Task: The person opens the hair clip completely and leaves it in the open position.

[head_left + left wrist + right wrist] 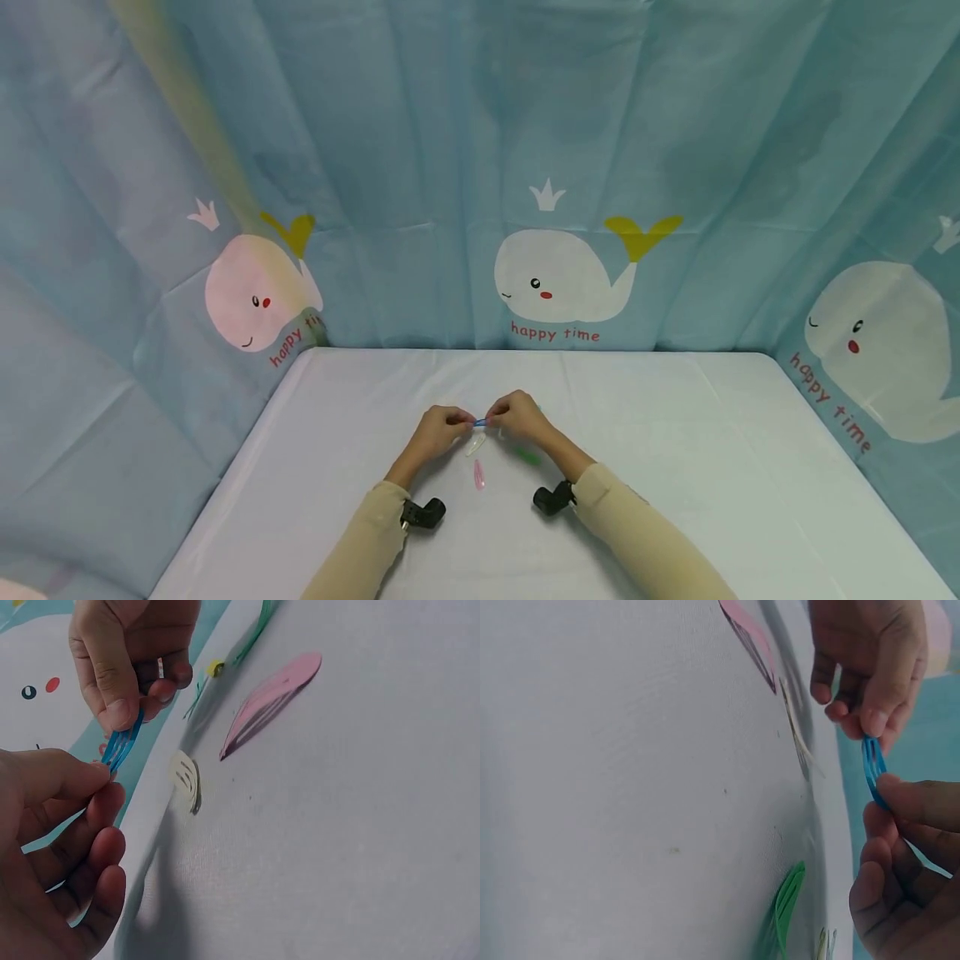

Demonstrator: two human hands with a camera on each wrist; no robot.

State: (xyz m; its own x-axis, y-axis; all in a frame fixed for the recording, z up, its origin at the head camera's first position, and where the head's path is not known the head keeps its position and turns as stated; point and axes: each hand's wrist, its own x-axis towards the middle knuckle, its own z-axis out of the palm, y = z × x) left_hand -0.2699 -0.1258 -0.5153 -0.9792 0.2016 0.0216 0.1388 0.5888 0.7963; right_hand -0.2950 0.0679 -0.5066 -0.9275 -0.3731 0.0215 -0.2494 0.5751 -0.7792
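Observation:
Both hands pinch a blue snap hair clip (pixel 480 422) between thumb and fingers, one hand at each end, above the middle of the table. My left hand (pixel 442 432) grips one end; my right hand (pixel 521 417) has the other. In the left wrist view the slotted blue clip (pixel 122 744) stretches between the two thumbs. On the cloth just below the hands lies a cream hair clip (pixel 476 443). A pink hair clip (pixel 479 474) is nearer the body. Beside the right forearm rests a green hair clip (pixel 527 456).
A white cloth covers the table (pixel 705 467). A small yellow item (pixel 215 669) shows beyond the pink clip in the left wrist view. Behind and at the sides hangs a blue curtain (pixel 420 283) with whale prints. Black wrist cameras (pixel 423 513) are strapped over the sleeves.

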